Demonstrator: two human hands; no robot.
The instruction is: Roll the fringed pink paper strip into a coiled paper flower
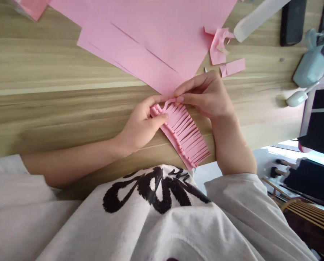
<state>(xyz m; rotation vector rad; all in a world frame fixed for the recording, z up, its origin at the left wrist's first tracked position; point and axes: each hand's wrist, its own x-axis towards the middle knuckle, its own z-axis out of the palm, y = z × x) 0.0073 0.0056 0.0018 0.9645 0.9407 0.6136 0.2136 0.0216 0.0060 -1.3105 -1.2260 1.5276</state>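
A strip of pink paper (189,134) is cut into a fringe along its right side, with a row of small curled loops down its left side. My left hand (140,127) grips its upper left end, thumb on top and fingers at the far edge. With thumb and forefinger, my right hand (202,96) pinches the tip of one narrow fringe strand, which bends up in an arc near the top. The lower end of the fringed paper hangs at the table's near edge, close to my shirt.
Large pink sheets (151,40) lie on the wooden table (42,112) beyond my hands. Pink scraps (218,45), a pale flat strip (259,20), a black phone (292,23) and a white charger with cables (311,67) are at the right.
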